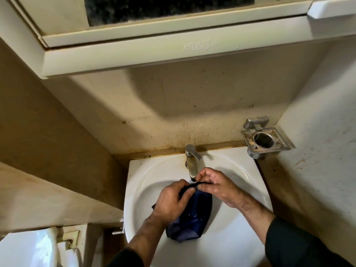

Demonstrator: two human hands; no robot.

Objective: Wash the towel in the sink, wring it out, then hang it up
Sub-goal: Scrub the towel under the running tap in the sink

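hands (pixel 194 193) pinching towel (pixel 192 218) — over sink (pixel 231 245)

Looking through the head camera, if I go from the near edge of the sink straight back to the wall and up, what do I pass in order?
Sink rim → dark blue towel → the two hands, left hand and right hand, gripping its top edge → chrome faucet → stained wall → cabinet.

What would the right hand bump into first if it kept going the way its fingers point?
Probably the left hand: the right hand points leftward along the towel edge both pinch. The tap is close too; depth is unclear.
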